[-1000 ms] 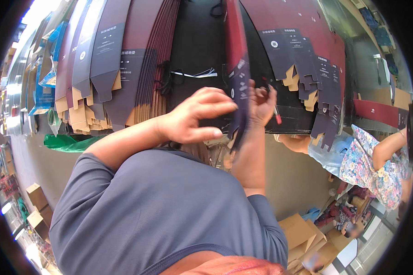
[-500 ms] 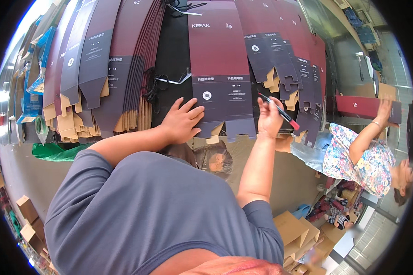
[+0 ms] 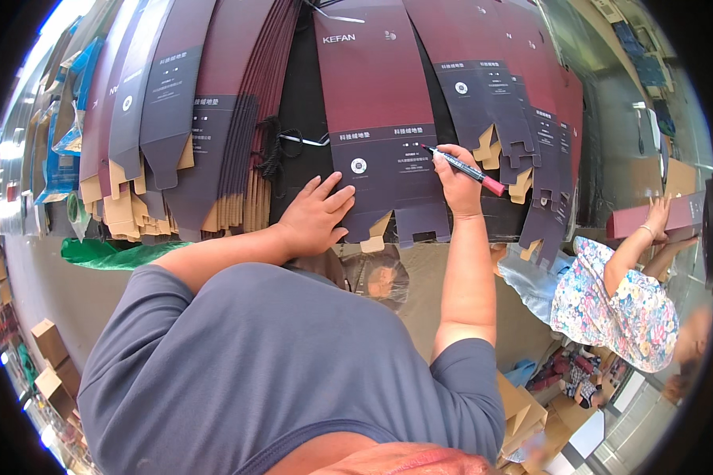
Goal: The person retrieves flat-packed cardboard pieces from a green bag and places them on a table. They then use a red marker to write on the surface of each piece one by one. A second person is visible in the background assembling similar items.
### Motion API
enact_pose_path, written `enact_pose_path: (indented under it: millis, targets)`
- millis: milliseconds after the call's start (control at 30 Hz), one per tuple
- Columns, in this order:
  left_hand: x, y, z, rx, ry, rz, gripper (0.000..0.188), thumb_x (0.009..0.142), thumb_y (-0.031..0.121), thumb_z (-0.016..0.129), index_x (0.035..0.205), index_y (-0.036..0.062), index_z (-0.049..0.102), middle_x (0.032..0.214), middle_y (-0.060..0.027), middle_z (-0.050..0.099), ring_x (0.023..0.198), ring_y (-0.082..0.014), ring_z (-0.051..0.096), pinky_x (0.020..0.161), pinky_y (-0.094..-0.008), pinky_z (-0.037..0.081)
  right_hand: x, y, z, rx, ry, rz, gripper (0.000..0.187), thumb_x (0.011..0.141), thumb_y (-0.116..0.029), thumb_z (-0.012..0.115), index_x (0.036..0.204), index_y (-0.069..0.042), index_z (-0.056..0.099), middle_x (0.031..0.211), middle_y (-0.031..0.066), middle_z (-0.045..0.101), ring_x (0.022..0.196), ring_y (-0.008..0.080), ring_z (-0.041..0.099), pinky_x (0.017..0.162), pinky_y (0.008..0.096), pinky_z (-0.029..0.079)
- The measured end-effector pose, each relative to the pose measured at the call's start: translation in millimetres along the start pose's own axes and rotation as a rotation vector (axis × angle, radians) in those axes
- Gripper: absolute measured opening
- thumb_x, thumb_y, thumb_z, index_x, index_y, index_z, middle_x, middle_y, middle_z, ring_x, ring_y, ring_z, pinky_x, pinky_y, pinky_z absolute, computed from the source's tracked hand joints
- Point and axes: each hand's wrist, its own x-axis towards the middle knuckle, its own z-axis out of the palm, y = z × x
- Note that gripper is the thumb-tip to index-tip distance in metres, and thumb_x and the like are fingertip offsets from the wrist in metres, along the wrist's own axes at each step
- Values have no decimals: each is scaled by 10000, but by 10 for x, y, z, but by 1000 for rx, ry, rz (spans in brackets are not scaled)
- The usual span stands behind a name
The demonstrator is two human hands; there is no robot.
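Observation:
In front of me lies a flattened maroon and dark-grey carton (image 3: 376, 87), its cut flaps toward me. My left hand (image 3: 317, 214) rests flat with spread fingers on the carton's lower left edge. A black marker pen (image 3: 475, 172) with a red end is gripped in my right hand (image 3: 458, 184). Its dark tip points left, at the printed dark part near the carton's right edge. Whether the tip touches the cardboard, I cannot tell.
Stacks of flat cartons stand on the left (image 3: 237, 119) and fan out on the right (image 3: 491, 95). Black cord (image 3: 273, 150) lies beside the left stack. At far right a co-worker in a floral top (image 3: 614, 305) handles a maroon box (image 3: 637, 222). Brown cardboard boxes (image 3: 522, 416) stand behind me.
My right hand has brought the marker's tip left and down onto or just over the carton's print. The carton now slants a little. The co-worker's box has shifted, with both their hands at it.

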Motion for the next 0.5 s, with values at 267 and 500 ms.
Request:
enact_pose_path:
  millis: [267,500]
  targets:
    - [6,-29,7,38,3,25,556,850,372,641,1289,39,567,1408,-78,426,1384,-343,302,1118,-512,288,29,113,117,-167,62,-105,197,857,-169,719,964,-13,666,862,59,671,766,130,626,720,264,505]
    - [13,-25,1,42,-18,19,560,853,368,638,1298,38,556,1421,-79,413,1396,-339,281,1121,-514,281,36,243,152,-163,58,-67,196,844,-176,720,955,-20,677,878,84,683,798,177,656,746,289,515]
